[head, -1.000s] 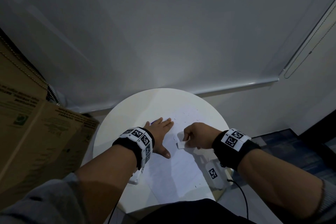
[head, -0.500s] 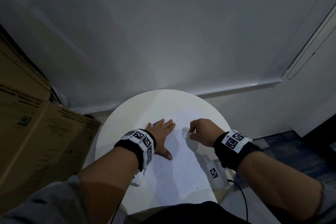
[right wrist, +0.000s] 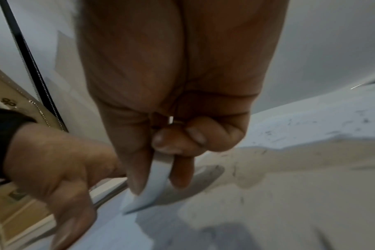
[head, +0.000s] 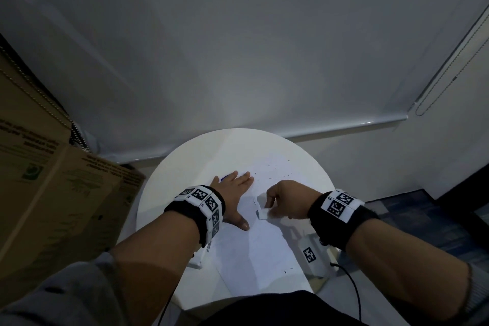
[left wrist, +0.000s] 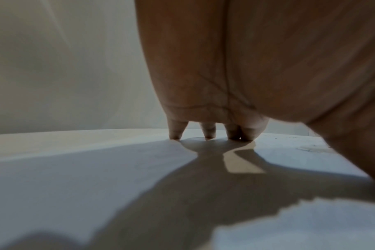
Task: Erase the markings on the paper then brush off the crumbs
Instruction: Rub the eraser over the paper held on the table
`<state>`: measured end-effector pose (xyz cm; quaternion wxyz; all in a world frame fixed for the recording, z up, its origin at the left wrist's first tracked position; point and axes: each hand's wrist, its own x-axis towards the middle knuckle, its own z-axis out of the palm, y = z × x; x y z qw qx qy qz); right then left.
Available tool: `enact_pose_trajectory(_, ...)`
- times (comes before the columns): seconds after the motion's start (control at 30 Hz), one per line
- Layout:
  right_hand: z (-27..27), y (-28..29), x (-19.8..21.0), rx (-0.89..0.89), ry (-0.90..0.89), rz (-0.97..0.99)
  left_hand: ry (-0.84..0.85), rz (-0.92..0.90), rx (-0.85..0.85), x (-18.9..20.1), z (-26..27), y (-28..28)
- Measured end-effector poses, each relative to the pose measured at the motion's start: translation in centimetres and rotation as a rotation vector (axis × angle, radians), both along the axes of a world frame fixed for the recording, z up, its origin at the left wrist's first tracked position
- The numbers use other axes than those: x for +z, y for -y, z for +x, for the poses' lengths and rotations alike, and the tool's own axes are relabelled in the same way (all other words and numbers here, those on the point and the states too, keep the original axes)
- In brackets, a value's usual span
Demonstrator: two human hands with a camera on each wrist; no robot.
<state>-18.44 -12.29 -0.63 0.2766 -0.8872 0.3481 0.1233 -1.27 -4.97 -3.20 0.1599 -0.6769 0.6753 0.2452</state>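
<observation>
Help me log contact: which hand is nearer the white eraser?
Right. The right hand pinches the eraser against the paper; the left hand lies flat on the paper, apart from it.

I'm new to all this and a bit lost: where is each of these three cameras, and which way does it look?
Head: on the person's head, looking down at the round table, paper and both forearms.
Left wrist: under the left hand, looking along its fingertips touching the paper.
Right wrist: under the right hand, looking along it at the eraser it pinches.
Shared: head and right wrist show both hands.
</observation>
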Motion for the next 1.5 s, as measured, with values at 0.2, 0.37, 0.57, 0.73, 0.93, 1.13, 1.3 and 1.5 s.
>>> enact_pose_trajectory(0.2, 0.6, 0.6, -0.1, -0.138, 0.091, -0.114, -0.006, -0.006, 0.007, 0.1, 0.0, -0.1)
enact_pose_trajectory(0.37, 1.0, -0.1, -0.3, -0.068, 0.076, -0.053, -0.008, -0.007, 0.012, 0.1, 0.0, -0.1)
enact_pose_trajectory(0.57, 0.3, 0.0, -0.1, -0.077, 0.062, -0.053, -0.004, 0.003, 0.009, 0.0, -0.1, 0.0)
enact_pose_trajectory(0.73, -1.4, 1.5, 0.1, -0.206, 0.062, -0.157, -0.024, 0.0, 0.01, 0.1, 0.0, -0.1)
enact_pose_trajectory(0.93, -2.0, 0.0, 0.1, -0.145, 0.044, 0.077, -0.014, 0.013, 0.006, -0.1, 0.1, 0.1)
enact_pose_trajectory(1.13, -2.2, 1.2, -0.1, -0.242, 0.104, -0.166, -0.016, 0.01, 0.005, -0.2, 0.2, 0.1)
enact_pose_trajectory(1.3, -2.0, -0.1, -0.2, -0.115, 0.041, 0.064, -0.013, 0.011, 0.003, -0.3, 0.2, 0.1)
enact_pose_trajectory(1.5, -1.8, 1.0, -0.5, -0.233, 0.112, -0.112, -0.009, 0.011, 0.002, -0.3, 0.2, 0.1)
